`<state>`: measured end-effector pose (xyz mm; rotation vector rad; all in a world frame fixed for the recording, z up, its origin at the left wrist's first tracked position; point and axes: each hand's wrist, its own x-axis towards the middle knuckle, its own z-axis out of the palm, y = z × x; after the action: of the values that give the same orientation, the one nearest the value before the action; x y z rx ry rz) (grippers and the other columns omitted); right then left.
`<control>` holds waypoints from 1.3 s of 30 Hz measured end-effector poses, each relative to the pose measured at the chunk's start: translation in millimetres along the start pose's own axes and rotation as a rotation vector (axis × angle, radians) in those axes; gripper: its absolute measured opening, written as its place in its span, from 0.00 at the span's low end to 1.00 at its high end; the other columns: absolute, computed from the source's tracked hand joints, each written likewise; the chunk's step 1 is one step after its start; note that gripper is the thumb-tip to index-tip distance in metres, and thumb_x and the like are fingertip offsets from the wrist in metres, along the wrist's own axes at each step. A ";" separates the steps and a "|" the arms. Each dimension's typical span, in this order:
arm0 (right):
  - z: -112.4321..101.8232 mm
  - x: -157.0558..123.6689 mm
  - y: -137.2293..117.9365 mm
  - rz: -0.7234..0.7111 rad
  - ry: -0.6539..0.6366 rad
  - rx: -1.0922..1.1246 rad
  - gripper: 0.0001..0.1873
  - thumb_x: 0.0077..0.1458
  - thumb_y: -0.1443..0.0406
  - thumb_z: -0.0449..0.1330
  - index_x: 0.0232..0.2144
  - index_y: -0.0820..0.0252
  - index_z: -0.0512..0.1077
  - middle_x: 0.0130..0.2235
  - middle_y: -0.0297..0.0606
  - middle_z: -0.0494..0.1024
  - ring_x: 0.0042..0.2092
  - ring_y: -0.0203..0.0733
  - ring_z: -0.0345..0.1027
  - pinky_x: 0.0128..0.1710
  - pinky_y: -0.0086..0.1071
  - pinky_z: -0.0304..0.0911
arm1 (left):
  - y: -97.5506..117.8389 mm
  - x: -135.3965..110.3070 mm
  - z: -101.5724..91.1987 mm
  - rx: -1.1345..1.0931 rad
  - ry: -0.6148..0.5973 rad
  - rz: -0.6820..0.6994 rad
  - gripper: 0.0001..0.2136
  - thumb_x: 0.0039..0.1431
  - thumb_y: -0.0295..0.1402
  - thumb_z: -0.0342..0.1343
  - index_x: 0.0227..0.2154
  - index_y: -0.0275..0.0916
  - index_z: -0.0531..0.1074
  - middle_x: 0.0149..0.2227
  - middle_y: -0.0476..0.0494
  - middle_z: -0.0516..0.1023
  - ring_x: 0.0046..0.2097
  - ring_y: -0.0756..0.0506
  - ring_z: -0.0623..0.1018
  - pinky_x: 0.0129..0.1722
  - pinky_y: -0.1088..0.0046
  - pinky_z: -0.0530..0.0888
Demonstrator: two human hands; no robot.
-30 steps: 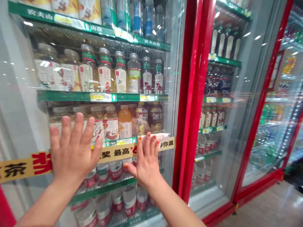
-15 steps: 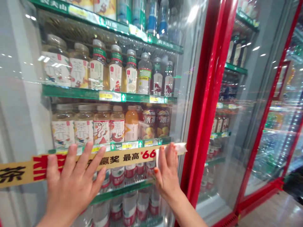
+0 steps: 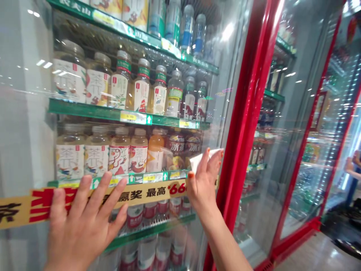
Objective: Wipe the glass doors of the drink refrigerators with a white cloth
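While pressing flat against the glass door [image 3: 31,150] of a drinks fridge: the left hand [image 3: 84,222], forearm low, palm forward, open wide, fingers fanned, fingertips on a yellow banner strip [image 3: 152,192] printed in red and black characters. A little to the right, the right hand [image 3: 203,188], wrist bent, forearm angled up from the lower edge of the view, closed narrowly, thumb and fingers pinching a piece of white paper [image 3: 204,160] just above the banner's right part. Behind the glass, rows of bottled tea [image 3: 70,158] on green shelves [image 3: 84,109]; beyond the hands, a red door frame [image 3: 245,113]; at the far right, well apart, another person's arm [image 3: 351,165].
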<state>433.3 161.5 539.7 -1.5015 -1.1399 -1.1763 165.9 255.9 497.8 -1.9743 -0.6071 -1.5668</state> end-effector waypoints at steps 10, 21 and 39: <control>-10.8 14.4 18.9 -0.347 -0.100 -0.098 0.47 0.78 0.52 0.50 0.83 0.59 0.28 0.84 0.46 0.28 0.84 0.62 0.23 0.82 0.68 0.39 | -9.8 -9.1 -23.5 0.110 0.065 -0.045 0.38 0.71 0.37 0.57 0.80 0.54 0.51 0.83 0.53 0.49 0.84 0.39 0.49 0.85 0.46 0.45; -5.3 33.2 -32.2 -0.792 -0.146 0.005 0.45 0.78 0.51 0.48 0.83 0.61 0.32 0.84 0.40 0.32 0.85 0.51 0.23 0.83 0.54 0.49 | -15.0 -15.2 -20.1 0.094 0.084 -0.076 0.37 0.74 0.45 0.55 0.81 0.49 0.50 0.83 0.48 0.47 0.85 0.42 0.43 0.85 0.51 0.38; -7.8 183.4 -77.2 -0.289 -0.047 -0.060 0.43 0.79 0.53 0.40 0.81 0.57 0.20 0.84 0.45 0.24 0.84 0.62 0.21 0.81 0.72 0.36 | -14.4 -18.6 -17.5 0.109 0.123 -0.080 0.39 0.72 0.42 0.59 0.81 0.47 0.50 0.81 0.46 0.52 0.84 0.43 0.45 0.85 0.52 0.40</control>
<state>379.9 192.9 729.0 -1.4488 -1.3993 -1.3848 139.7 254.9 484.8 -1.7798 -0.7127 -1.6530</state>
